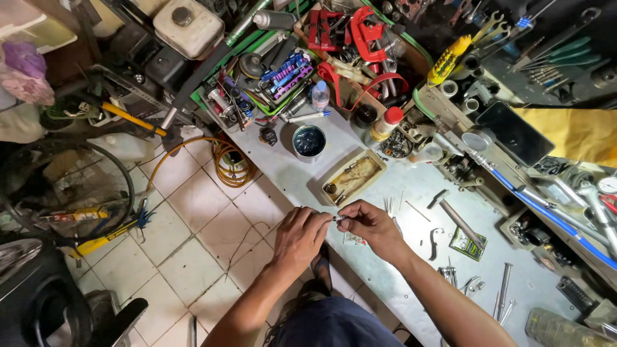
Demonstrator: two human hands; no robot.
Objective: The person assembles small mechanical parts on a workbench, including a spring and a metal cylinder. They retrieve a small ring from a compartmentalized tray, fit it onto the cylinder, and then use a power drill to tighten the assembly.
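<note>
My left hand (pixel 300 236) and my right hand (pixel 373 226) meet over the front edge of a grey workbench (pixel 411 257). Together they pinch a tiny metal part (pixel 339 219) between their fingertips; what kind of part it is cannot be made out. Beneath my right hand lies a small packet (pixel 355 240). A shallow tray (pixel 354 177) with dirty bits in it sits just beyond the hands.
A round tin of dark grease (pixel 309 141), a red-capped bottle (pixel 385 123), loose bolts (pixel 502 289) and a small green packet (pixel 467 244) lie on the bench. Tool bins fill the back. An orange hose coil (pixel 231 160) and a bicycle wheel (pixel 83 193) are on the tiled floor.
</note>
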